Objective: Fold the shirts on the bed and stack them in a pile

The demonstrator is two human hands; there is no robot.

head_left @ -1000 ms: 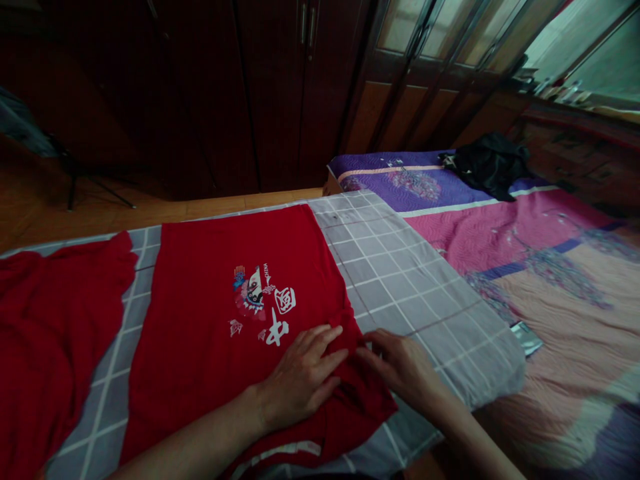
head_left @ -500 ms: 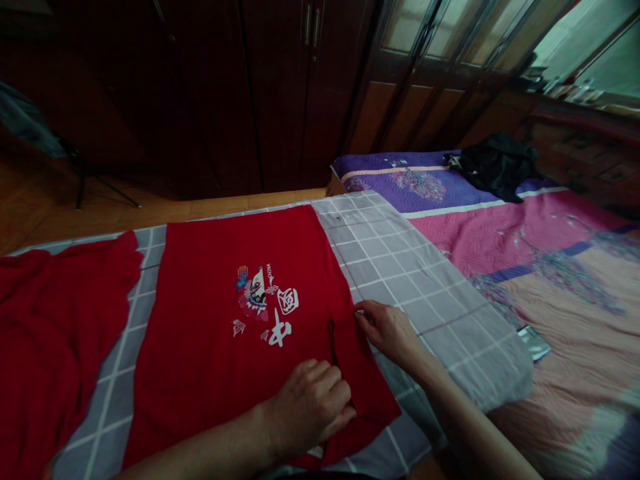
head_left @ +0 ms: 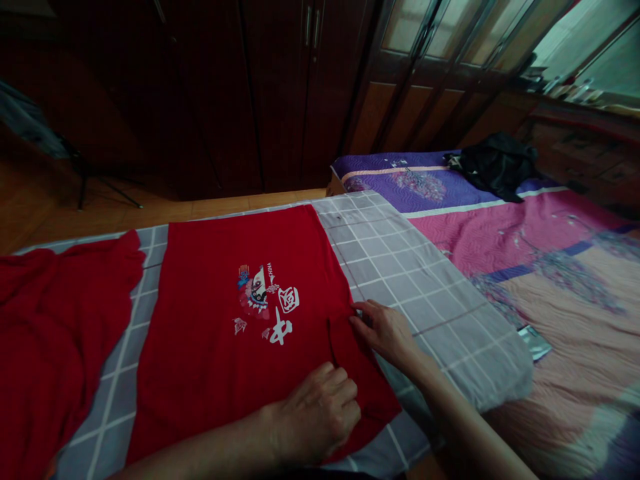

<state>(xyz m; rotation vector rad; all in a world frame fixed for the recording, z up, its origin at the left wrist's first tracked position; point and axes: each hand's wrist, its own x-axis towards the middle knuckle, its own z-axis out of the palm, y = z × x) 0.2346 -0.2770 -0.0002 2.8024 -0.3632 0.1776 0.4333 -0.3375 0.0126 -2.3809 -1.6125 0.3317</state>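
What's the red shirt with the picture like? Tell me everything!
The shirt is red and looks like soft cloth. It lies spread out, mostly flat, on the checked cloth, print up: a colourful mask-like figure, white characters and small letters, turned sideways. A crease shows near its right edge. The left hand's grip is curled over its near part; the right hand's grip is at its right edge, seemingly touching. The left arm hides some of it.

Right of the printed red T-shirt (head_left: 210,333), the gray checked cloth (head_left: 400,260) lay bare, giving flat room to pass. Left of the shirt, a crumpled red garment (head_left: 60,333) left only a strip. The left hand (head_left: 320,410) and right hand (head_left: 385,331) obstructed the shirt's near right part; beyond its far edge stood a dark wardrobe (head_left: 280,100).
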